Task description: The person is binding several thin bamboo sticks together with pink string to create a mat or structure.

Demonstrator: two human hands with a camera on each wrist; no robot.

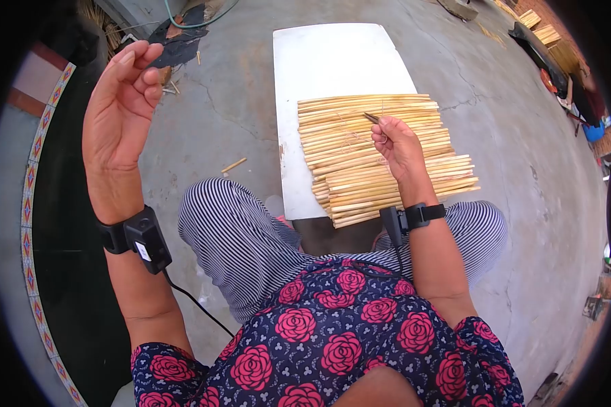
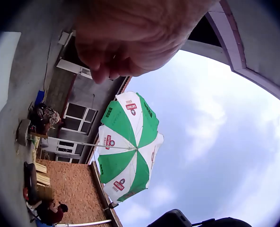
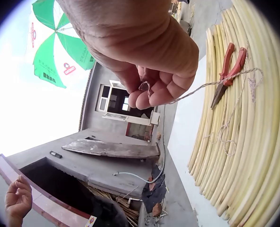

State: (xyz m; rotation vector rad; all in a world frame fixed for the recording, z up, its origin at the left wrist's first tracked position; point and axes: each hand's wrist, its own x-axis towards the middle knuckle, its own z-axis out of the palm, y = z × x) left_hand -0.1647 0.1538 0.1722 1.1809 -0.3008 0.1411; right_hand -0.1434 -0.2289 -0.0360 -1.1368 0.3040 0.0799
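Note:
My right hand (image 1: 402, 146) is over a mat of straight, peeled yellow stalks (image 1: 363, 166), pinching a thin twisted string (image 3: 196, 90). A loop of the string shows at the fingertips, and its length runs down to the stalks. Red-handled pliers (image 3: 231, 75) lie on the stalks beside the hand in the right wrist view; in the head view only their dark tip shows. Raised high at the left, far from the mat, my left hand (image 1: 122, 108) has loosely curled fingers with nothing visible in them.
A white board (image 1: 332, 61) lies under the stalks, between the knees. Loose stalk bits (image 1: 234, 165) are on the concrete floor. A tiled edge (image 1: 27, 224) borders a dark area at left. Behind stand a green-and-white umbrella (image 2: 130, 146) and a seated person (image 2: 50, 213).

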